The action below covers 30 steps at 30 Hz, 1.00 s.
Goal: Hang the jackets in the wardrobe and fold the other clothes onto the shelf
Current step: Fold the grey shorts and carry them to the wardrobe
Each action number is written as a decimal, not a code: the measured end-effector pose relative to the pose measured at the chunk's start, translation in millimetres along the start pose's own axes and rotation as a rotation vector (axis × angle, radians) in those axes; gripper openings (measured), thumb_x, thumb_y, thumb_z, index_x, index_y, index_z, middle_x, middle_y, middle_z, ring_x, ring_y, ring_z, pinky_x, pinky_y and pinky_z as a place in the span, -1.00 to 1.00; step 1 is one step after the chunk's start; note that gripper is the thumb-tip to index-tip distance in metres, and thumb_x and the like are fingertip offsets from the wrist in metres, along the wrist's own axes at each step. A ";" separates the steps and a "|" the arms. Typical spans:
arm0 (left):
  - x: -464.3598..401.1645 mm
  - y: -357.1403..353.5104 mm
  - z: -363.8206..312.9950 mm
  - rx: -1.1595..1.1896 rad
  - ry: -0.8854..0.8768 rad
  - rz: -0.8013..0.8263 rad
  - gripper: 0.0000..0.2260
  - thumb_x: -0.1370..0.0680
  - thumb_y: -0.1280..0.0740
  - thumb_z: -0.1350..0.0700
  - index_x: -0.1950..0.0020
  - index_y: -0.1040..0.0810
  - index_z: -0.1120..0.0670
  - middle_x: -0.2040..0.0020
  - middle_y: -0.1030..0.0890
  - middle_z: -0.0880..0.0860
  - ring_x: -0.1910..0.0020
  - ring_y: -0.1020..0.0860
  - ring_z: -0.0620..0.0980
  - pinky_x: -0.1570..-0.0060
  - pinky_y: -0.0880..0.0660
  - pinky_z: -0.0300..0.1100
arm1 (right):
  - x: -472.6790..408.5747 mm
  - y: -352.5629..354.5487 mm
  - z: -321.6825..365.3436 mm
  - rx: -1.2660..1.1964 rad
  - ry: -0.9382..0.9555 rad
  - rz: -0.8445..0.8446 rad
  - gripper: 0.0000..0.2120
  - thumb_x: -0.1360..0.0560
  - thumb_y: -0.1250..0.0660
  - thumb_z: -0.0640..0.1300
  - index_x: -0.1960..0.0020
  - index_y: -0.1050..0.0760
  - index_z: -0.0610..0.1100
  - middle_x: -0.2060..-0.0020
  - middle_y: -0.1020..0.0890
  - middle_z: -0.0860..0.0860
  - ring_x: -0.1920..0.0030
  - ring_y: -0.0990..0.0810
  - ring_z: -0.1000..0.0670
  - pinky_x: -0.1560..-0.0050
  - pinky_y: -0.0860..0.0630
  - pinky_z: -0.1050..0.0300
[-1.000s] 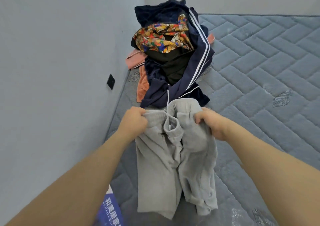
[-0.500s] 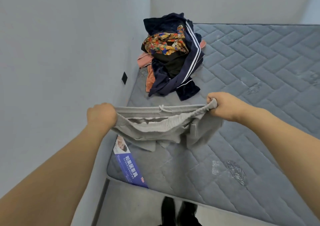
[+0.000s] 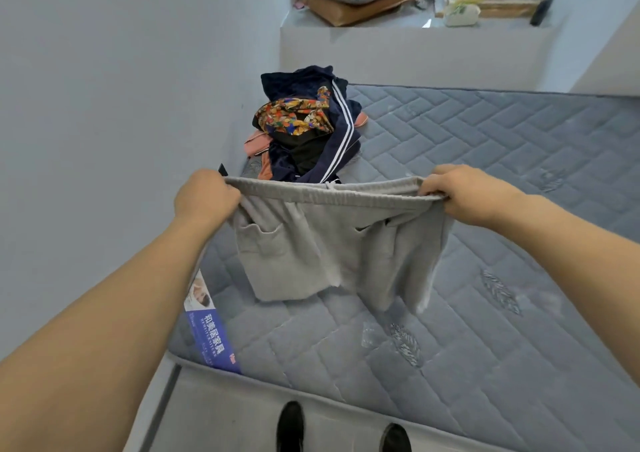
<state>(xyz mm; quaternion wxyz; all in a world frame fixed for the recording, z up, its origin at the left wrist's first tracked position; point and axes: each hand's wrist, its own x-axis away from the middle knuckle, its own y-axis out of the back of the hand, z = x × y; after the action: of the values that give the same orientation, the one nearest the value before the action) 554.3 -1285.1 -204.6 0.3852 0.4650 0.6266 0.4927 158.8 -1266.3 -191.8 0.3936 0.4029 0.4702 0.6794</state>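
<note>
1. Head view: left hand (image 3: 204, 195) fist-gripped on the left end of the grey shorts' (image 3: 332, 244) waistband; fingers fully curled.
2. Shorts stretched flat between both hands, legs hanging over the quilted mattress (image 3: 485, 313); clothes pile (image 3: 304, 129) beyond them, by the wall.
3. Right hand (image 3: 457, 192) pinching the waistband's right end; fingers curled round the fabric.
</note>
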 end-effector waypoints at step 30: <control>1.2 -75.4 -178.8 0.398 -0.074 0.039 -0.62 -0.42 -0.23 0.37 -0.17 -0.29 0.09 -0.01 -0.43 0.13 0.09 -0.43 0.12 0.20 -0.39 -0.03 | 64.2 -41.4 -165.1 -0.845 -0.562 -0.462 -0.72 -0.52 -0.33 -0.21 -0.20 -0.40 -0.04 -0.10 -0.52 -0.01 -0.13 -0.48 -0.04 -0.11 -0.38 0.11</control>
<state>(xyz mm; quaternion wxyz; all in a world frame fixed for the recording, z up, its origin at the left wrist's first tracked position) 370.4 -1336.5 -239.3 0.2991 0.5617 0.6879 0.3491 -9.7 -1250.5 -258.5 0.7698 0.2622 0.1098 0.5715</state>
